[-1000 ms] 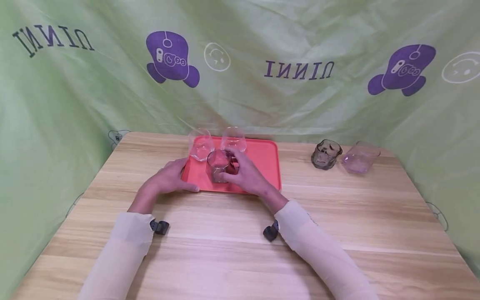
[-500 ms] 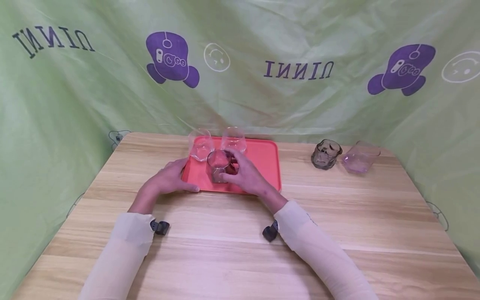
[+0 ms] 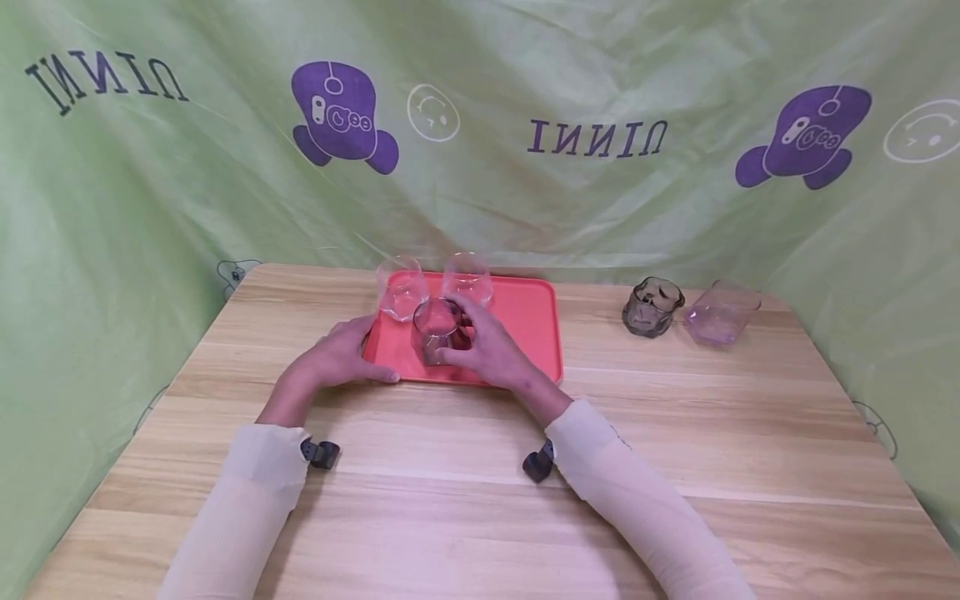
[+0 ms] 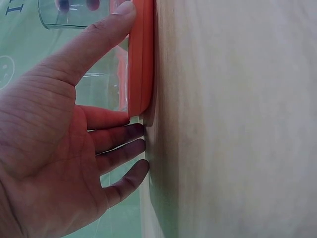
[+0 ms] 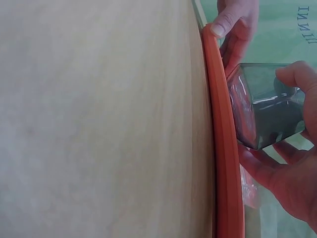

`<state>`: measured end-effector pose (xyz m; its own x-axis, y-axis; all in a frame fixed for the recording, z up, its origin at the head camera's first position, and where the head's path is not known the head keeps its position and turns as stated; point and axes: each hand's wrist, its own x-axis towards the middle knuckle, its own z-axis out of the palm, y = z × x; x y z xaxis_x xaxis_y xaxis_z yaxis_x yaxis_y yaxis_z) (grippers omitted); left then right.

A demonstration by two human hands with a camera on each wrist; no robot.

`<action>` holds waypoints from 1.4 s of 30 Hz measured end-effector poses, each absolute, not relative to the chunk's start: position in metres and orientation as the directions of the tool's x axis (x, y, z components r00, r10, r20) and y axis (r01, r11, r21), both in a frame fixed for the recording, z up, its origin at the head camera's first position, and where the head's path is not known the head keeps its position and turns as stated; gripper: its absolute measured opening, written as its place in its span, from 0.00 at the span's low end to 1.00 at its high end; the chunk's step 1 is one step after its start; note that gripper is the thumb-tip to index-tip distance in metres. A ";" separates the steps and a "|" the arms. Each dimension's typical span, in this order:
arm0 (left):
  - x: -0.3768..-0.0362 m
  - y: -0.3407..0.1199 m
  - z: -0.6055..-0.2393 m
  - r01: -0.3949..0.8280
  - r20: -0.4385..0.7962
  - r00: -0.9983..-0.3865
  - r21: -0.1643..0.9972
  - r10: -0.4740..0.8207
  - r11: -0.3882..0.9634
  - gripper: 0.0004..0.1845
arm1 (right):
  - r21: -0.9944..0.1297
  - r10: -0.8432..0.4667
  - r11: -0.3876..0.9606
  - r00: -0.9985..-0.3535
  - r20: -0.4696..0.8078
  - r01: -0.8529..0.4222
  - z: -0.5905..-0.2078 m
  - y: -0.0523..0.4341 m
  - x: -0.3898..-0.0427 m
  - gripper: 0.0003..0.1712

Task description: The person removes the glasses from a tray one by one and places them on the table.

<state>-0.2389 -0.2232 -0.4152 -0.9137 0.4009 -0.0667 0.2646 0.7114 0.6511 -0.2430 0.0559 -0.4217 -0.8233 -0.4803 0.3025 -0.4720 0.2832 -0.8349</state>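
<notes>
My right hand grips a smoky grey drinking glass from its right side, thumb at the front and fingers behind. The glass stands upright on the left half of a red tray, near its front edge. My left hand touches the tray's front left corner. Its thumb lies against the front rim, and its fairly straight fingers reach along the left side. Behind the grey glass, two clear glasses stand side by side at the tray's back left.
Right of the tray, a wavy smoky glass and a slanted pale purple glass stand near the back of the wooden table. A green printed curtain hangs behind and along both sides.
</notes>
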 end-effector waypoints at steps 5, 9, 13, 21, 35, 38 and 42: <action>-0.238 -0.223 -0.415 0.264 -0.066 -0.915 0.647 0.398 0.715 0.51 | -0.834 -0.478 0.274 -0.820 0.313 -0.478 -0.420 0.055 -0.242 0.46; -0.238 -0.223 -0.414 0.256 -0.071 -0.918 0.645 0.390 0.720 0.52 | -0.834 -0.477 0.269 -0.819 0.319 -0.481 -0.417 0.056 -0.239 0.45; -0.237 -0.223 -0.415 0.253 -0.072 -0.919 0.645 0.387 0.721 0.53 | -0.836 -0.464 0.282 -0.829 0.312 -0.472 -0.412 0.060 -0.236 0.44; -0.237 -0.223 -0.415 0.250 -0.070 -0.920 0.652 0.385 0.716 0.52 | -0.836 -0.421 0.277 -0.842 0.338 -0.474 -0.403 0.077 -0.235 0.42; -0.235 -0.223 -0.416 0.249 -0.076 -0.918 0.654 0.389 0.714 0.55 | -0.855 -0.279 0.349 -0.913 0.297 -0.384 -0.385 0.131 -0.217 0.45; -0.235 -0.223 -0.417 0.252 -0.075 -0.919 0.645 0.387 0.721 0.55 | -0.850 -0.238 0.377 -0.925 0.295 -0.368 -0.383 0.146 -0.215 0.45; -0.236 -0.223 -0.417 0.252 -0.074 -0.920 0.643 0.386 0.724 0.56 | -0.850 -0.182 0.405 -0.941 0.287 -0.338 -0.382 0.166 -0.214 0.45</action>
<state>-0.2364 -0.2232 -0.4166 -0.9196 0.3857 -0.0742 0.2516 0.7235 0.6428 -0.2140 0.1658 -0.3822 -0.9405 -0.1815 0.2871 -0.3376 0.4047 -0.8499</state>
